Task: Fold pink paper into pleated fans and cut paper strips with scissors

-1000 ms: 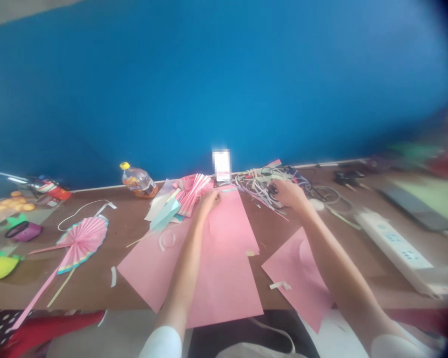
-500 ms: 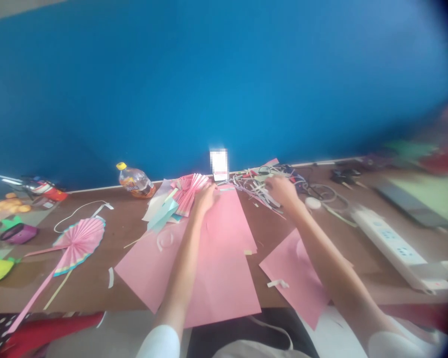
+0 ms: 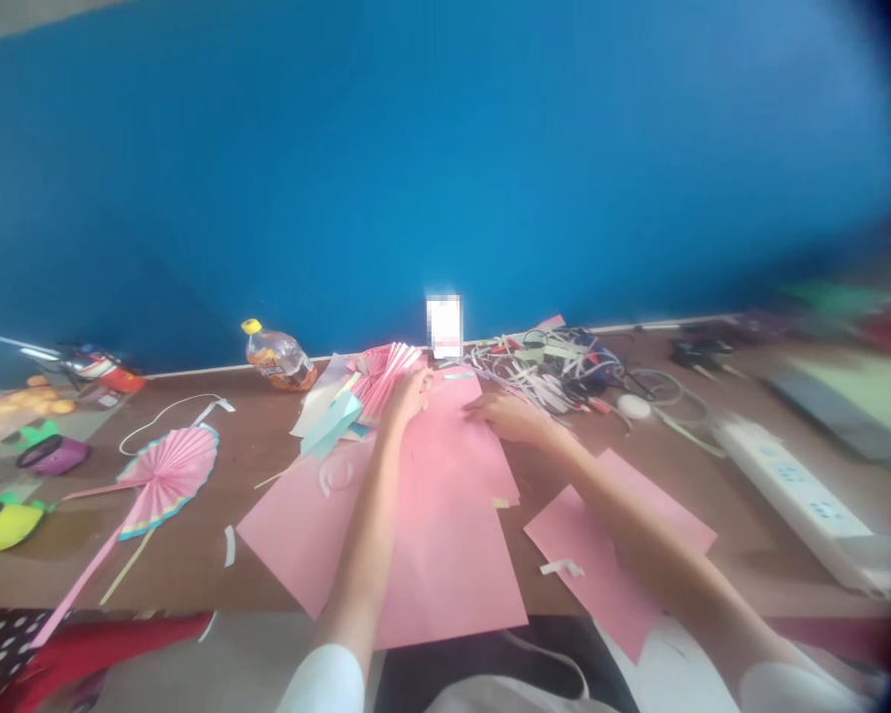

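Note:
My left hand (image 3: 411, 396) rests at the far part of a large pink paper sheet (image 3: 452, 555), its fingers apart and slightly bent. Just left of it is a pleated pink paper fan piece (image 3: 378, 381), with a folded light-blue paper (image 3: 331, 424) beside that. My right hand (image 3: 511, 416) reaches over the right edge of the pink paper, fingers stretched to the left and a little blurred. Nothing shows in either hand. Under my right forearm lie smaller pink sheets (image 3: 590, 555) with a white scrap (image 3: 562, 567) on top.
A pink pleated fan (image 3: 170, 475) lies on the brown table (image 3: 267, 406) at left. Behind it stands a tilted drink bottle (image 3: 282, 358). Paper strips (image 3: 542, 371) are heaped at the back right. A white power strip (image 3: 794, 495) lies far right; a phone-like bright screen (image 3: 445, 325) stands against the blue wall.
My right hand has moved left from the heap of paper strips to the pink paper. My left hand stays in about the same place; the view has shifted slightly.

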Available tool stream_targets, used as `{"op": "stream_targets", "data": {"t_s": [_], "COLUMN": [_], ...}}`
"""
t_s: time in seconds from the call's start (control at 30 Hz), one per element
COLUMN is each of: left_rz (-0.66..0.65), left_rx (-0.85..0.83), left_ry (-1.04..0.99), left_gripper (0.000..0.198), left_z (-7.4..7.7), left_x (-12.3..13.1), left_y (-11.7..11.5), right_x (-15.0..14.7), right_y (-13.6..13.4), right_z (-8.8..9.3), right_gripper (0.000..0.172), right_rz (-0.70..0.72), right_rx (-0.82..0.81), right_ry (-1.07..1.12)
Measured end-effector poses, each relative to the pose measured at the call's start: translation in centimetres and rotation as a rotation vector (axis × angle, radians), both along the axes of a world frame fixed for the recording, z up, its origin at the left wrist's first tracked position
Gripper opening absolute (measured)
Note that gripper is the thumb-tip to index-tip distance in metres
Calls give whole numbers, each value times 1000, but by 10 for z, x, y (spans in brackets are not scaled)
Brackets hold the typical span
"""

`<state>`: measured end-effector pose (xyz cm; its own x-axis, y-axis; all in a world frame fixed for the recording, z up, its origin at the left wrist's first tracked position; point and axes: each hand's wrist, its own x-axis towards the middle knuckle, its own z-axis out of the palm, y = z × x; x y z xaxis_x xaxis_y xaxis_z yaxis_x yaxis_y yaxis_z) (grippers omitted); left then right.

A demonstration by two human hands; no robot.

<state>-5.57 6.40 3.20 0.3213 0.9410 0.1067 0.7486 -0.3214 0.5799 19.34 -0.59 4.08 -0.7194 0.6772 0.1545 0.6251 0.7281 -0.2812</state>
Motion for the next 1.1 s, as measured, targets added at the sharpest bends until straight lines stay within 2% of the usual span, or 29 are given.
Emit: {"op": "stream_targets", "data": {"t_s": [0.13,0.37,0.53,0.63,0.8,1.1], "left_rz": [-10,-4,-22,-95,-211,-374], "left_rx": [62,140,-24,-131,-286,-331], "left_ry": [-42,-26,64,99,158,281], "left_gripper": [30,22,12,14,26,32], "left_z": [-3,2,19,26,23,21], "left_x": [-1,-1,2,8,19,32], "left_y": [1,-1,-8,-9,-10,-10], "right_x": [0,11,26,34,39,38], "right_y": [-1,0,10,14,17,17], "right_z": [6,16,7,-4,-12,-12], "right_gripper": [55,38,32,29,32,35], "right_rz": [-32,-207,-531,-622,-675,-703], "right_rx": [-5,-21,164,189,201,172], "right_ry": [6,-17,-49,-128,-120,-125]}}
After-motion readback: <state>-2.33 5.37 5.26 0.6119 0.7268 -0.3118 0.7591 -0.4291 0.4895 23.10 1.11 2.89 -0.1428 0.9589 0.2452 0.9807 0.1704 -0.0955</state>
